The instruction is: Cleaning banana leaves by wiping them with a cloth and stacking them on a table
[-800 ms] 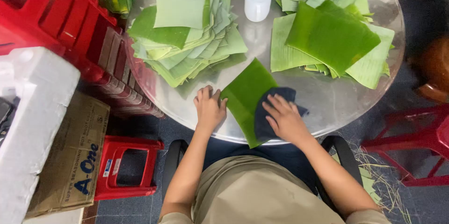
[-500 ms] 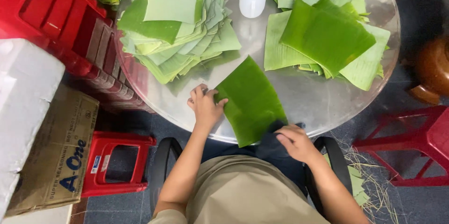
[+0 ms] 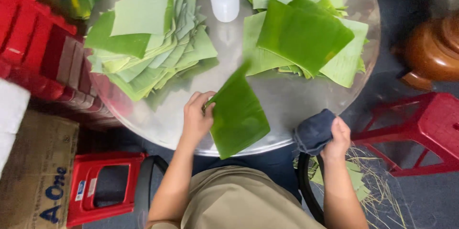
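On the near edge of the round metal table (image 3: 296,109), the left hand (image 3: 197,118) pinched a dark green banana leaf (image 3: 237,114) by its left edge, the leaf spreading rightward from its fingers; the right hand (image 3: 337,138) was closed around a dark blue cloth (image 3: 313,132) just off the rim, apart from the leaf

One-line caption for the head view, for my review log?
Left hand holds a green leaf on the round table; right hand grips a dark cloth at its edge.
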